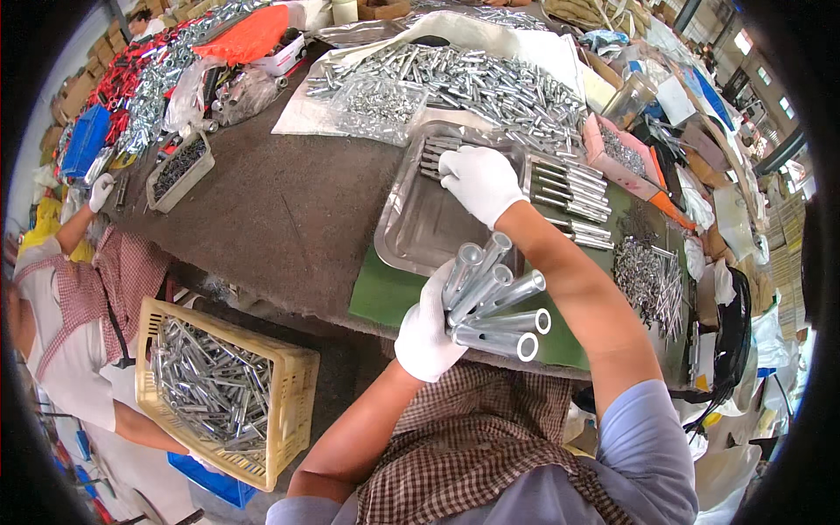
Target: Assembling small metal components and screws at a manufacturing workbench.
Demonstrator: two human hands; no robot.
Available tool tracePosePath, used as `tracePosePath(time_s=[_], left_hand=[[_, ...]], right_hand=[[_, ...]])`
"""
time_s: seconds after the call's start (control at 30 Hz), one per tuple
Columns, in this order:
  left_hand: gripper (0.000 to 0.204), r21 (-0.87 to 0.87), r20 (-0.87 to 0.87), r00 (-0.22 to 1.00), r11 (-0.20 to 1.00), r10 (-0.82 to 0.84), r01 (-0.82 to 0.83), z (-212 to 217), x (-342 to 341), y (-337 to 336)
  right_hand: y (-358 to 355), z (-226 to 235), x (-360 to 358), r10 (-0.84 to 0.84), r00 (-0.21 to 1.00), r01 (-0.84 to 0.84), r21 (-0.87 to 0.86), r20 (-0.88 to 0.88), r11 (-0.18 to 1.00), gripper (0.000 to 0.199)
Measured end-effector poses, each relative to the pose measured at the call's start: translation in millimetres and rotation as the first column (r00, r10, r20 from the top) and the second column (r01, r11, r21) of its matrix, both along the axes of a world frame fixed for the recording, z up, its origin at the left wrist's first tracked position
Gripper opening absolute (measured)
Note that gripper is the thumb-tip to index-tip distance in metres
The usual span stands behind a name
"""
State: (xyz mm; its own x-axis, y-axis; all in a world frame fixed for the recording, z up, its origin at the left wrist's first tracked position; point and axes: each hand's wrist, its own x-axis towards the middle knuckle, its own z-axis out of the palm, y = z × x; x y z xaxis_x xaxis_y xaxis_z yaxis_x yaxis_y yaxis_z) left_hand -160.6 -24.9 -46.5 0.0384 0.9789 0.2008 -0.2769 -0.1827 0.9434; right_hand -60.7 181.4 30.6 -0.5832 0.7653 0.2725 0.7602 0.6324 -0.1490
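Note:
My left hand point(426, 335), in a white glove, is shut on a bundle of several shiny metal tubes point(493, 300) held above the table's near edge. My right hand point(479, 181), also gloved, reaches forward and rests on metal pieces point(435, 156) at the far rim of a shallow steel tray point(418, 229). Its fingers are curled down over them; whether it grips any I cannot tell. More tubes lie in rows point(573, 188) to the right of the tray.
A big heap of metal tubes point(472, 83) lies on white sheeting behind the tray. A pile of small screws point(652, 280) sits at right, a pink box point(621, 153) beyond. A yellow crate of tubes point(219, 389) stands on the floor at left beside another person point(70, 297).

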Motion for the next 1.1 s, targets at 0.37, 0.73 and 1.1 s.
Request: tracePosePath(time_s=[0.37, 0.73, 1.1], left_hand=[[0.076, 0.087, -0.341, 0.907, 0.969, 0.248, -0.233, 37.0, 1.4, -0.3], [0.082, 0.239, -0.349, 0.858, 0.921, 0.377, -0.307, 28.2, -0.6, 8.5], [0.078, 0.168, -0.379, 0.864, 0.943, 0.331, -0.287, 39.0, -0.1, 4.0]], right_hand=[[-20.3, 42.0, 35.9, 0.018, 0.894, -0.107, -0.176, -0.447, 0.979, 0.040], [-151.9, 144.9, 64.5, 0.213, 0.301, -0.572, 0.002, -0.930, 0.820, 0.041], [-155.3, 123.6, 56.6, 0.398, 0.753, -0.360, 0.179, -0.525, 0.916, 0.030]])
